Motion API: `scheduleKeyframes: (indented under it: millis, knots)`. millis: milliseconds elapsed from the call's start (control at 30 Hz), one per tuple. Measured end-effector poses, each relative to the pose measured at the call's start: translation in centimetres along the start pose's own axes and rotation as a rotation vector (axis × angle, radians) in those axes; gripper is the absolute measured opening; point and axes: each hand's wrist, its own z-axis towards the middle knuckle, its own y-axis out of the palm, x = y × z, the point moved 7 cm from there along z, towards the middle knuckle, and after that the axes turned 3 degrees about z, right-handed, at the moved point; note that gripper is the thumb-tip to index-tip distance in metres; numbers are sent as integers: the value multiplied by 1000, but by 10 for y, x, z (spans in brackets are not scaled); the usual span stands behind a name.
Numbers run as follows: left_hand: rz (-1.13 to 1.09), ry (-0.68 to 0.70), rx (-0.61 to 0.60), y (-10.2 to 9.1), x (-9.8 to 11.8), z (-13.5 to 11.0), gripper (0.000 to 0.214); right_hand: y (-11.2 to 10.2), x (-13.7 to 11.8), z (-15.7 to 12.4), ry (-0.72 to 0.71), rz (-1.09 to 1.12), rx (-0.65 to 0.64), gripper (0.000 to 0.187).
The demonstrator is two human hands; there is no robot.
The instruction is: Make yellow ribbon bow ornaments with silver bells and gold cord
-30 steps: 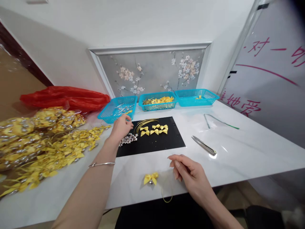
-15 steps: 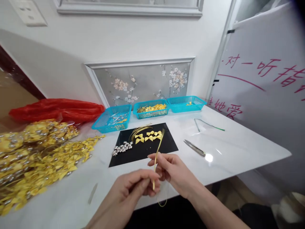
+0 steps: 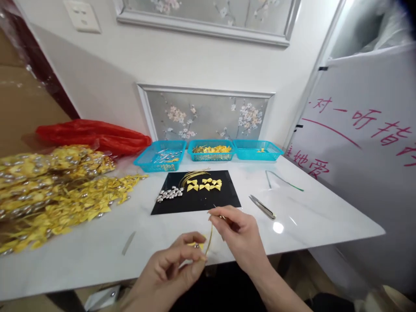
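Note:
Near the table's front edge, my left hand [image 3: 177, 264] pinches the lower part of a thin yellow-green cord [image 3: 209, 239]. A small yellow piece and a silvery bead [image 3: 196, 245] show between its fingers. My right hand [image 3: 238, 229] is closed on the cord's upper part, higher and to the right. Its inner fingers are partly hidden. Beyond the hands lies a black mat [image 3: 195, 205]. It carries silver beads [image 3: 170, 193], yellow leaf-shaped pieces [image 3: 205, 186] and a bundle of curved yellow cords [image 3: 191, 174].
Three blue baskets [image 3: 211, 157] line the wall; the middle one holds yellow pieces. Thread snips [image 3: 262, 207] and a green tie [image 3: 286, 182] lie on the right. Yellow beaded strands [image 3: 74, 208] and a red bag [image 3: 94, 134] fill the left. A grey strip [image 3: 128, 243] lies front left.
The brush-like end of the cord no longer stands up above my right hand. The hands have turned, and a yellow piece and bead now show at the left fingers. The view has shifted.

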Motion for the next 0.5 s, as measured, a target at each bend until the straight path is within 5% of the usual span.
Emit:
scheduleKeyframes:
  millis: [300,500]
  knots:
    - [-184,-158,-83,15,-5,-2,24,10,-36,-39,-585,-422,-127,42]
    - [-261,-189,-64,11,-18,-3,20,12,-34,-43,-651,-563,-168,47]
